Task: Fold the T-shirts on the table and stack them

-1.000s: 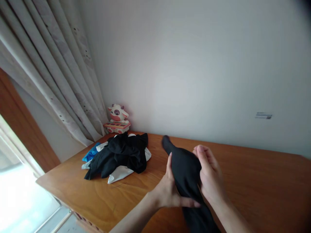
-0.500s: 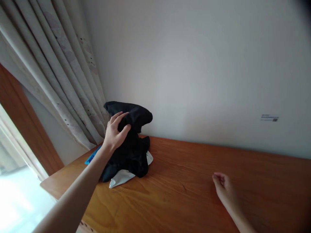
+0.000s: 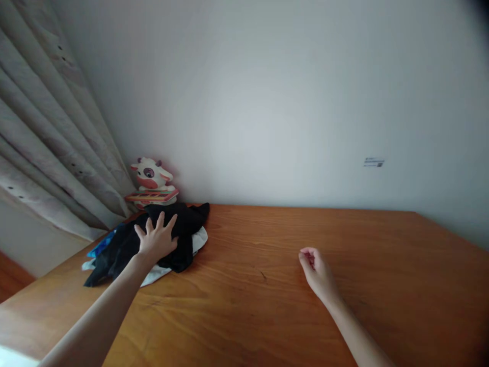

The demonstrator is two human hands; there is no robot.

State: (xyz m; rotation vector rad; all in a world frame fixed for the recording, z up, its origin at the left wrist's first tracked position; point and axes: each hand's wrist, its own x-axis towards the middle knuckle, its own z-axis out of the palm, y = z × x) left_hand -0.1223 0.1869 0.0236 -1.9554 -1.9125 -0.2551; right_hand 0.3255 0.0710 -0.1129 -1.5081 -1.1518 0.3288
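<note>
My left hand (image 3: 156,240) is open, its fingers spread over a black garment (image 3: 187,218) that lies crumpled at the left end of the wooden table. Under the black fabric, the edges of a white cloth (image 3: 199,239) and a blue cloth (image 3: 102,244) stick out. My right hand (image 3: 315,270) is apart from the pile, low over the table's middle right. Its fingers are curled in toward the thumb, and I see nothing between them.
A toy cow with a small keyboard (image 3: 151,186) stands behind the pile, close to the wall. A patterned curtain (image 3: 57,153) hangs at the left. A small label (image 3: 374,162) is on the wall above the wooden table (image 3: 244,306).
My left hand has lowered the raised black garment onto the pile, and its fingers have opened. The toy cow has come into sight behind. My right hand remains curled. The view has shifted.
</note>
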